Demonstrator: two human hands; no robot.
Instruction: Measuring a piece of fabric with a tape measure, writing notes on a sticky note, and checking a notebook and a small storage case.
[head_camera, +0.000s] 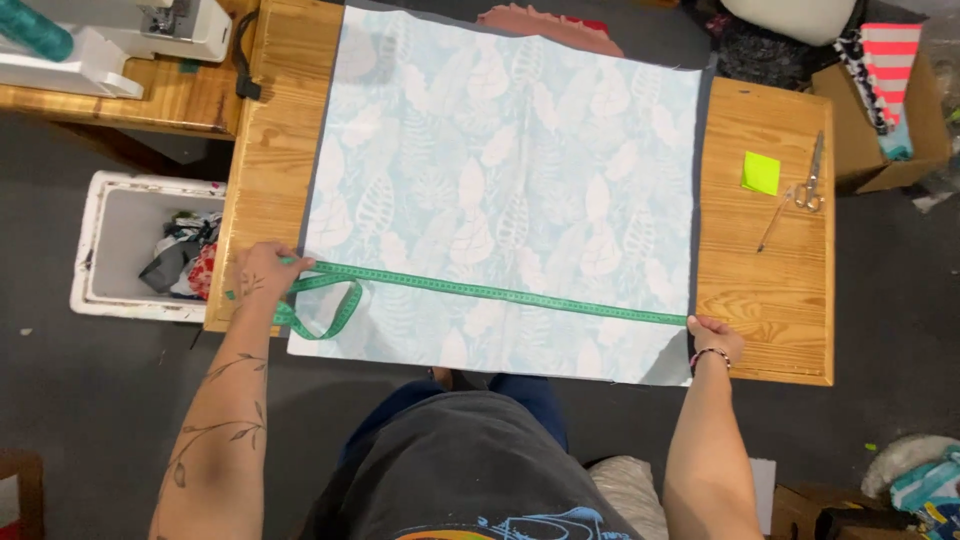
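A pale blue fabric with a white leaf print lies flat on a wooden table. A green measuring tape stretches across the fabric near its front edge. My left hand pins the tape at the fabric's left edge, where the spare tape curls in a loop. Over at the fabric's right edge my right hand holds down the tape's other end.
On the table's right part lie a yellow-green sticky pad, scissors and a pencil. A white bin with scraps stands left of the table. A sewing machine sits at the back left. Cardboard boxes with fabrics stand right.
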